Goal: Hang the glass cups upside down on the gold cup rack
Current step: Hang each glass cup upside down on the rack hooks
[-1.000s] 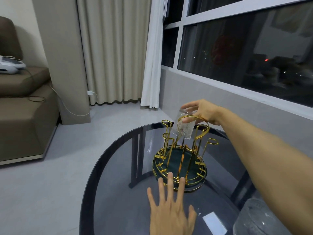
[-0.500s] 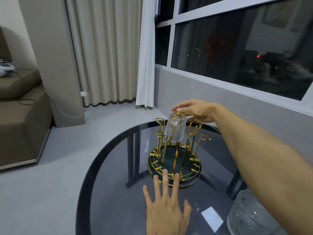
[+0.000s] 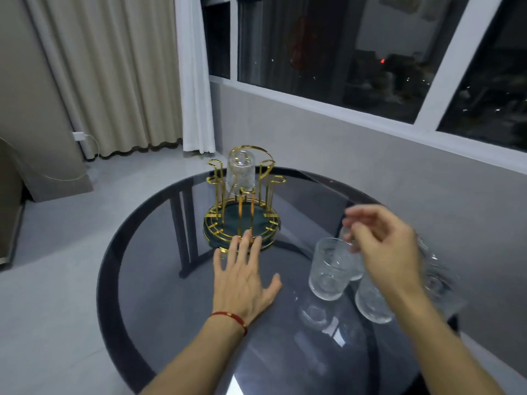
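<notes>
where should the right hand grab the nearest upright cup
Around the side wall of the cup, just below the rim, coming from above and the right. It stands mouth up with other cups close behind on the right, and a wall grip makes it easy to turn over for the rack.

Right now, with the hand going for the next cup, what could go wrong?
The right hand is blurred with motion above closely packed glass cups; it might knock one into another. The table is glass too, so a dropped cup could chip. The left hand only touches the gold rack at its base, so it could shift.
</notes>
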`<action>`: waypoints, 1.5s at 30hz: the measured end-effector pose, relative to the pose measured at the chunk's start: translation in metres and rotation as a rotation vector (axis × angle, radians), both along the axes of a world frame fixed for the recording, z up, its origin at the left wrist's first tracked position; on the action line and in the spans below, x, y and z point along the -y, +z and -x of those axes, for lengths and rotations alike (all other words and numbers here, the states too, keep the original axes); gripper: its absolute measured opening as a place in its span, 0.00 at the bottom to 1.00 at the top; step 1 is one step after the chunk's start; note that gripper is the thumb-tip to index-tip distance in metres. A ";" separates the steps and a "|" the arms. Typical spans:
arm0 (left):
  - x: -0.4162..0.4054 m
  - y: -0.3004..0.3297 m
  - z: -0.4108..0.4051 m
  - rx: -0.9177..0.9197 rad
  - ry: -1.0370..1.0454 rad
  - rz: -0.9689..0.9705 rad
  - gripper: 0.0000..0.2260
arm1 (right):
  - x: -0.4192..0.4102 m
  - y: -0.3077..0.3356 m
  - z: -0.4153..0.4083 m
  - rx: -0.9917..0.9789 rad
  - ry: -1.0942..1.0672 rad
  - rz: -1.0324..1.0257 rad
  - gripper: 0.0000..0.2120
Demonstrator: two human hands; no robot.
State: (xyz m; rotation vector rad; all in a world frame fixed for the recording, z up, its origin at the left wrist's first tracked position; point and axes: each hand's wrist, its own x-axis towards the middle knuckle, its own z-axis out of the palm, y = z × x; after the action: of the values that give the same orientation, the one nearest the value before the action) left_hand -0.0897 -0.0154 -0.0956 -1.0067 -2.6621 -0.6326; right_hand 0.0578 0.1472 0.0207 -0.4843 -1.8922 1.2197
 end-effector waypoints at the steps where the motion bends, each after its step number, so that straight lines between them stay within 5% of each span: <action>1: -0.005 0.003 -0.007 0.033 -0.113 -0.098 0.38 | 0.005 -0.012 -0.013 -0.005 -0.053 0.025 0.17; 4: -0.030 0.013 -0.036 0.297 -0.418 -0.334 0.42 | 0.013 -0.020 -0.019 -0.065 -0.176 0.065 0.12; 8: -0.073 0.027 -0.074 0.623 -0.382 -0.496 0.48 | 0.023 -0.020 -0.018 -0.017 -0.231 0.027 0.10; 15: -0.073 0.037 -0.061 0.595 -0.144 -0.566 0.43 | 0.023 -0.041 -0.020 0.166 -0.119 -0.036 0.23; 19: -0.045 0.051 -0.042 0.560 0.006 -0.711 0.34 | 0.025 -0.053 -0.014 0.246 -0.037 -0.100 0.19; 26: -0.018 0.066 -0.032 0.696 0.027 -1.022 0.34 | 0.036 -0.065 0.011 0.422 0.070 0.102 0.12; 31: -0.022 0.071 -0.028 0.885 -0.022 -1.111 0.38 | 0.044 -0.060 0.026 0.152 0.300 0.644 0.20; 34: -0.022 0.072 -0.026 0.879 -0.095 -1.045 0.38 | 0.045 -0.058 0.037 -0.002 0.312 0.789 0.26; 39: -0.012 0.070 -0.006 1.019 -0.298 -1.093 0.32 | 0.041 -0.040 0.044 -0.243 0.288 0.882 0.20; 41: -0.007 0.061 0.005 0.917 -0.251 -1.011 0.26 | 0.038 -0.030 0.047 -0.277 0.250 0.821 0.18; 45: 0.002 0.019 0.026 0.227 0.093 -0.463 0.13 | 0.027 -0.009 0.055 -0.321 0.128 0.643 0.28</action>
State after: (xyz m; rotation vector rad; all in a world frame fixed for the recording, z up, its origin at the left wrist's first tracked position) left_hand -0.1158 -0.0175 -0.0769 -0.7105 -2.5347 -1.3310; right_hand 0.0027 0.1197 0.0120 -0.4645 -1.2531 1.8741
